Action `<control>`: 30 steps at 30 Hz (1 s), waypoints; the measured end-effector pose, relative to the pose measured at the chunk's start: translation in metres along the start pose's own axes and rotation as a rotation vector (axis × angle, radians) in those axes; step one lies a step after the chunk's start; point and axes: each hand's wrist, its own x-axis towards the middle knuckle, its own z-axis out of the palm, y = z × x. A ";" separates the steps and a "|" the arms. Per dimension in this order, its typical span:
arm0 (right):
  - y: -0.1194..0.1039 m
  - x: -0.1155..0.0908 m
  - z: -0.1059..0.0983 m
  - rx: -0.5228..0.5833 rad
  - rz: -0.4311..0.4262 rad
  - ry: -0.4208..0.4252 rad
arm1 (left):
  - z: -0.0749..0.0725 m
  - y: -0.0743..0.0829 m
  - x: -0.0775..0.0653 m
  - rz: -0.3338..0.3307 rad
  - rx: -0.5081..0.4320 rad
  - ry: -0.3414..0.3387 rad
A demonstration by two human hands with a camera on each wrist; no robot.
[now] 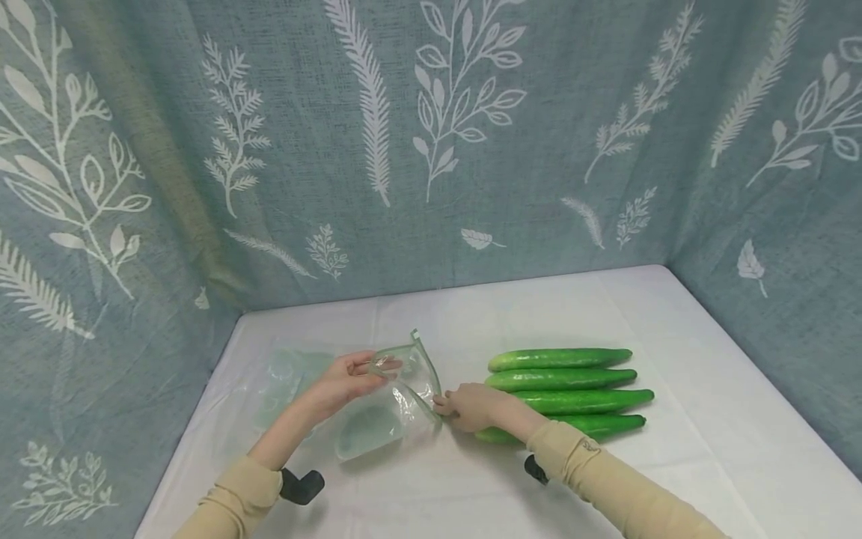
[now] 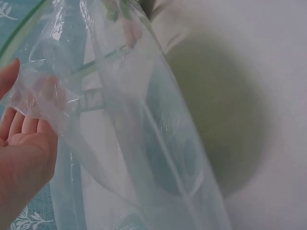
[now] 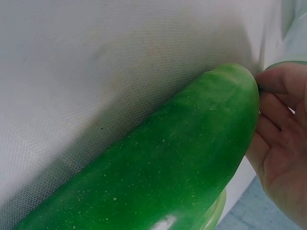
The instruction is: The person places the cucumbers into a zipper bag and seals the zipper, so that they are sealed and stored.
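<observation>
A clear zip bag with a green-edged mouth is held up above the table, its mouth gaping. My left hand holds one side of the mouth; in the left wrist view the thumb lies before the film and the fingers behind it. My right hand pinches the near corner of the mouth. The bag's lower part hangs toward the table. Several long green cucumbers lie side by side at the right, the nearest partly hidden by my right wrist. In the right wrist view a cucumber fills the foreground.
More clear bags lie flat on the white tablecloth at the left, partly behind my left forearm. A blue-green curtain with white leaf patterns encloses the table's back and sides.
</observation>
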 end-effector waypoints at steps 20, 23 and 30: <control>-0.003 0.004 -0.002 0.088 -0.002 -0.010 | 0.018 -0.005 -0.008 0.051 0.151 0.109; 0.002 0.004 -0.003 0.127 -0.016 -0.002 | 0.022 -0.005 -0.008 0.041 0.168 0.120; 0.012 0.001 0.000 0.177 -0.071 0.069 | 0.029 -0.009 -0.004 0.094 0.181 0.115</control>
